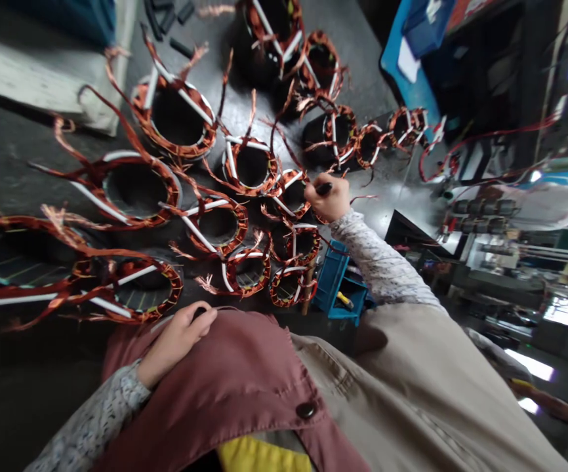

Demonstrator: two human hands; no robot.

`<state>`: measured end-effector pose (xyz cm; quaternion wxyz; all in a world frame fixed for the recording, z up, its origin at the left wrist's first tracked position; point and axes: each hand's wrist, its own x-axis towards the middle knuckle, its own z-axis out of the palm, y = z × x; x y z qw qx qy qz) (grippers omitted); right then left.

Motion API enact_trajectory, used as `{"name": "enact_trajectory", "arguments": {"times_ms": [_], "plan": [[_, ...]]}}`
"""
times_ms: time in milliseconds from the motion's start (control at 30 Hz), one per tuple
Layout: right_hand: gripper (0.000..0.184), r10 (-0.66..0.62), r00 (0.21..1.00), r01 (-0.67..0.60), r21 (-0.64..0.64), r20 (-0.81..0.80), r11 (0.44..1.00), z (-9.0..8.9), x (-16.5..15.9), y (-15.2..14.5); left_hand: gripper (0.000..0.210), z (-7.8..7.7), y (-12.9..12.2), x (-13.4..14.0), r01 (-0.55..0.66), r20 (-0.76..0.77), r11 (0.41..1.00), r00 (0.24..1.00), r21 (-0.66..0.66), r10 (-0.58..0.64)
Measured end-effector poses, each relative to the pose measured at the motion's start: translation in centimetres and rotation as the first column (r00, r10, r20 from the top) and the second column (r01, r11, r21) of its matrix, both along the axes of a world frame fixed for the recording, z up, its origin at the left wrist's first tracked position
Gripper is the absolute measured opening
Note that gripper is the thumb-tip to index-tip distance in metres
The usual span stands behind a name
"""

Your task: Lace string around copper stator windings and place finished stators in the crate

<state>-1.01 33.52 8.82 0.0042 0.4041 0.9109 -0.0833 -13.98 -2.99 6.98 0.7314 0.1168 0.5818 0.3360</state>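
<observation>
A maroon apron is hanging nearest; the right grip is clasping a black piece, copper-wound ring just leftward.

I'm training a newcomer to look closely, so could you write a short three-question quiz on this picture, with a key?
1. True or false: the left hand is in front of the maroon garment.
2. Multiple choice: which of these is closest to the right hand?
A. the blue bin
B. a copper-wound stator
C. the maroon garment
3. Fill in the colour: the short tubes lying near the top of the view are ____.

Key: 1. True. 2. B. 3. Black.
</observation>
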Motion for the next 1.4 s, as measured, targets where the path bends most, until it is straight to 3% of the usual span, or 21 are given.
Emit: {"name": "enact_trajectory", "arguments": {"times_ms": [133,300,400,500,600,733,867,1000,1100,1233,1300,1400], "plan": [[0.018,0.028,0.971,-0.042,0.056,0.236,0.998,-1.4,-0.7,-0.3,0.042,-0.2,-0.8,-0.1,-0.069,0.017,0.997,0.997,-0.037,0.069],[0.019,0.041,0.933,-0.066,0.059,0.357,0.996,-1.3,-1.2,-0.6,0.043,-0.2,-1.2,0.0,-0.125,0.067,0.991,0.989,-0.052,0.129],[0.014,0.028,0.966,-0.043,0.054,0.258,0.998,-0.2,-1.8,-0.9,0.042,-0.3,-1.5,0.0,-0.163,0.067,0.985,0.984,-0.056,0.167],[0.02,0.026,0.999,-0.026,0.01,-0.04,1.0,1.3,-3.3,-1.0,0.042,-0.5,-1.8,0.2,-0.2,0.076,0.977,0.976,-0.071,0.205],[0.023,0.089,0.967,-0.105,-0.054,-0.24,0.993,1.9,-6.1,-1.2,0.043,-0.5,-1.7,0.3,-0.21,0.09,0.975,0.972,-0.076,0.217],[0.02,0.15,0.979,-0.161,-0.068,-0.141,0.985,0.1,-9.8,-1.3,0.045,-0.1,-1.6,0.0,-0.231,0.106,0.971,0.966,-0.062,0.236],[0.015,0.169,0.984,-0.167,-0.032,0.05,0.985,-2.2,-10.9,-1.4,0.047,-0.2,-2.4,0.0,-0.289,0.144,0.953,0.943,-0.09,0.299],[0.014,0.218,0.966,-0.221,0.008,0.14,0.975,-2.1,-10.9,-1.9,0.045,-0.8,-3.2,0.4,-0.331,0.161,0.94,0.927,-0.08,0.34],[0.019,0.239,0.969,-0.24,0.011,0.055,0.971,-0.3,-12.1,-2.3,0.045,-1.1,-3.5,0.6,-0.354,0.165,0.933,0.918,-0.067,0.36],[0.023,0.307,0.919,-0.324,-0.03,-0.247,0.946,1.9,-16.0,-2.6,0.049,-1.1,-3.3,0.4,-0.371,0.19,0.925,0.905,-0.083,0.38],[0.022,0.366,0.887,-0.386,-0.018,-0.282,0.922,1.9,-18.6,-2.7,0.05,-1.1,-3.3,0.2,-0.379,0.197,0.92,0.899,-0.098,0.391],[0.017,0.441,0.877,-0.445,0.023,-0.19,0.895,0.3,-21.8,-3.1,0.05,-1.0,-3.7,-0.2,-0.413,0.182,0.902,0.884,-0.126,0.43]]}}
